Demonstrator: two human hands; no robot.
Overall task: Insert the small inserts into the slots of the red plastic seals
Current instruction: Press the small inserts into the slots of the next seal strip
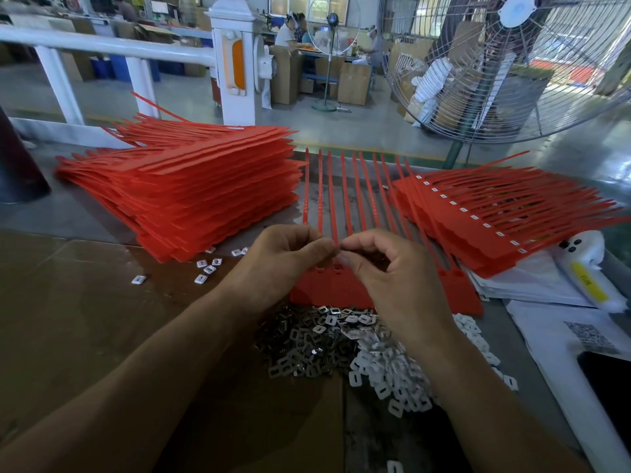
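Meeting fingertip to fingertip at frame centre, left hand [290, 256] and right hand [386, 264] pinch something too small to identify, directly above the red seal strip [327, 288] on the tabletop [85, 302], tails running up-frame, slots just below the grip.

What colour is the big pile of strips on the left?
Red; the stacked seals show clearly in the head view.

Red seals [345, 288], silvery metal inserts [307, 346], white plastic inserts [392, 377] (yellow-labelled white bundle [590, 274]).
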